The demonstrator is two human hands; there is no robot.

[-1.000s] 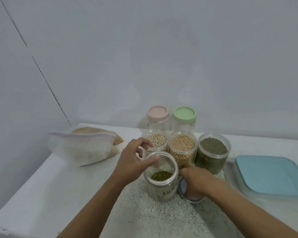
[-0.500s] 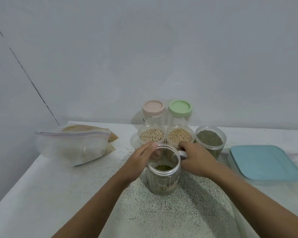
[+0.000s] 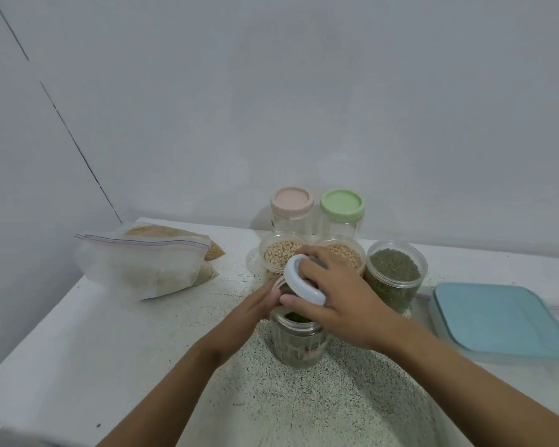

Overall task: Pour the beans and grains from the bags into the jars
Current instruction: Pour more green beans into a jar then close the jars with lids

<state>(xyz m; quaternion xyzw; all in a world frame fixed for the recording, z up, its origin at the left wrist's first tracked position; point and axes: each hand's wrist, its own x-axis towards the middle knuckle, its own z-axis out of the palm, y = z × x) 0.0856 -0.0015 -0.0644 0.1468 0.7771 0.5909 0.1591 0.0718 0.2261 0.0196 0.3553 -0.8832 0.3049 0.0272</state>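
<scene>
A clear ribbed jar (image 3: 299,341) with a little green mung at its bottom stands near the table's middle. My left hand (image 3: 255,303) grips its upper rim from the left. My right hand (image 3: 336,295) holds a white round lid (image 3: 304,280) tilted over the jar's mouth. Behind stand three open jars: pale beans (image 3: 279,253), yellow beans (image 3: 347,254) partly hidden by my right hand, and dark green grains (image 3: 394,274). Two lidded empty jars, pink (image 3: 291,209) and green (image 3: 342,210), stand at the back. Zip bags of grain (image 3: 146,266) lie at the left.
A clear box with a blue lid (image 3: 497,317) sits at the right. The white speckled table (image 3: 110,333) meets the wall behind the jars, and its left edge drops off near the bags.
My right hand picked the white lid up from the table beside the jar and brought it over the jar's mouth. My left hand stayed on the jar's rim.
</scene>
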